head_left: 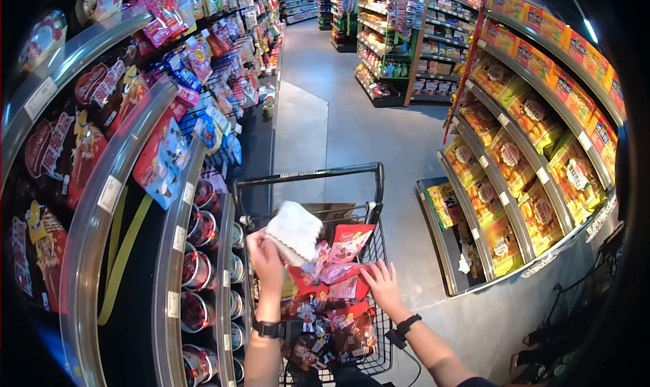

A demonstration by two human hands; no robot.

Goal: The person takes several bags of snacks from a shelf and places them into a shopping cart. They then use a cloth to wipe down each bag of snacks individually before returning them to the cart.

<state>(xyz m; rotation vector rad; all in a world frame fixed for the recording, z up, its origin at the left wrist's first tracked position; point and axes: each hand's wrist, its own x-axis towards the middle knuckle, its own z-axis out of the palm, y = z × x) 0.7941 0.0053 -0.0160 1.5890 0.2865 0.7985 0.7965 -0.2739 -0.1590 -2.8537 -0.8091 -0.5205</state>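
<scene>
A: Status?
B: Red packets (351, 323) loaded in my cart (305, 175); white packet (295, 228) aloft over its left side, my left hand (266, 260) grasping it.
A: Right hand (386, 291)?
B: Fingers spread, right side; cannot tell if gripping.

The black wire cart (384, 252) stands on the grey floor (365, 140). Its basket carries red and pink packets (352, 241) in the upper part of the load and dark red and brown packets (352, 329) nearer the camera. The left shelf (162, 252) carries round tubs (198, 272) in a row. The right shelf (504, 199) carries yellow packs (569, 180) on sloping tiers.
</scene>
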